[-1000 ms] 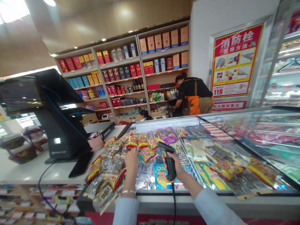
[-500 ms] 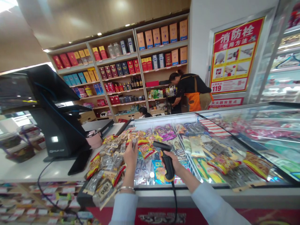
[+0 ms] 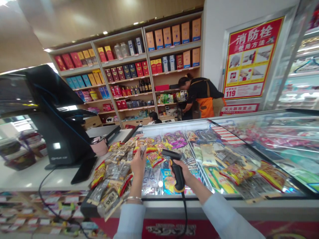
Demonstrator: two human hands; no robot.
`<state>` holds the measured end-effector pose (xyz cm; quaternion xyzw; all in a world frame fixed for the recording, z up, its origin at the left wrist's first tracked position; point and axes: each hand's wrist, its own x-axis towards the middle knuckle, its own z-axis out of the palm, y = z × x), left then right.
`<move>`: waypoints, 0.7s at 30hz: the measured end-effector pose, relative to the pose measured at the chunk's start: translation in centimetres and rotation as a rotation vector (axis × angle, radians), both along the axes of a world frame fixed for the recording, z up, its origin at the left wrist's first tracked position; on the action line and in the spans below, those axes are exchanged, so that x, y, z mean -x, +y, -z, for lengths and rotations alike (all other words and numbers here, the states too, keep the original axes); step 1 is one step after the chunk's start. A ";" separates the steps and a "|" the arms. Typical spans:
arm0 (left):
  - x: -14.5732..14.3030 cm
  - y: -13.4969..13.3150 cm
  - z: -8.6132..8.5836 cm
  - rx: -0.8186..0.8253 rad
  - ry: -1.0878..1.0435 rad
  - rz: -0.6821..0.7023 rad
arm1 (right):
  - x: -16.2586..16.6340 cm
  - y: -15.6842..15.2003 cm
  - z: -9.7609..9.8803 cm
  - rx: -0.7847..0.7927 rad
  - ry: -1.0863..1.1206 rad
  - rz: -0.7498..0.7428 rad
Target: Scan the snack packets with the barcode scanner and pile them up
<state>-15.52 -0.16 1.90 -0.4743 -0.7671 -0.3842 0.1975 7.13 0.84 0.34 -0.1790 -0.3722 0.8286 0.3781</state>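
Note:
In the head view, my right hand [image 3: 184, 170] is wrapped round the handle of a black handheld barcode scanner [image 3: 177, 176]. The scanner's head points left, and its cable drops over the freezer's front. My left hand [image 3: 138, 163] is closed on a small snack packet [image 3: 143, 149], mostly hidden by the fingers. Both hands hover above the glass top of a freezer. To the left of my left wrist lies a pile of clear and brown snack packets [image 3: 117, 171]. Red-and-yellow snack bags [image 3: 156, 159] lie between the two hands.
More snack bags [image 3: 236, 174] rest on the freezer glass at right. On the left counter stand a black checkout terminal [image 3: 58, 132], a pink cup [image 3: 99, 146] and a dark phone [image 3: 84, 170]. A person in an orange apron [image 3: 206, 107] bends near the back shelves [image 3: 147, 74].
The view has shifted very slightly. Both hands keep their hold and stay almost where they were; the co-worker remains bent over.

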 end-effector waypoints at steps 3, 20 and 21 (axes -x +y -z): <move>-0.2 -0.2 -0.2 0.011 -0.002 0.005 | 0.0 0.1 0.3 -0.002 0.001 0.012; -0.3 -0.2 -0.3 0.036 0.004 0.003 | 0.0 0.4 0.8 -0.015 -0.001 0.010; -0.2 -0.2 -0.3 0.036 0.007 0.004 | 0.0 0.4 0.8 -0.011 -0.004 0.008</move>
